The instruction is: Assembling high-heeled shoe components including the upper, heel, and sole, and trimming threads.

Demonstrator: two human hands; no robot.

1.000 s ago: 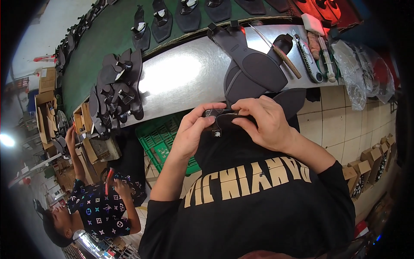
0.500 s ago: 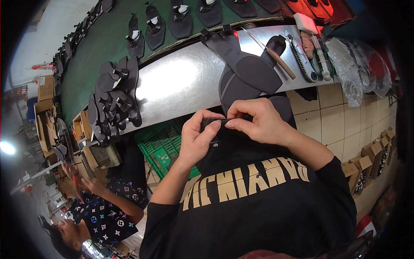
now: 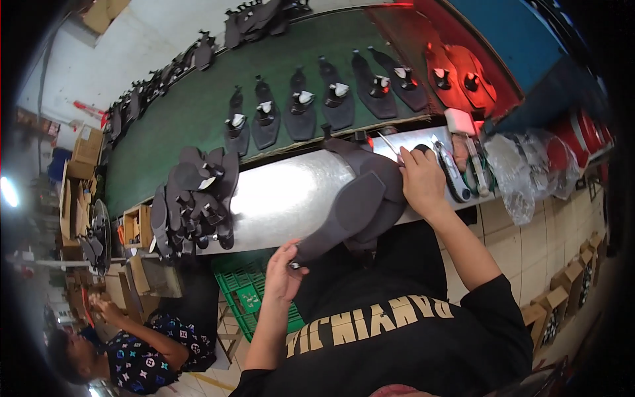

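Note:
My left hand pinches the narrow end of a dark grey sandal sole, which slants up over the metal bench edge. Other dark soles lie beneath and beside it, overlapping. At the far right end of these soles, my right hand is closed on an awl; its thin metal shaft pokes out toward the upper left, while the fingers cover its handle. Just right of that hand lies a utility knife.
A heap of strapped sandals sits at the bench's left. Beyond, sandals stand in a row on a green belt. A white block and plastic bag are at right. A green crate stands below; another person works at lower left.
My hands have parted from the small dark strap piece they held together. The left has gone to a sole's narrow end, the right out to the awl. The view has shifted, showing more belt.

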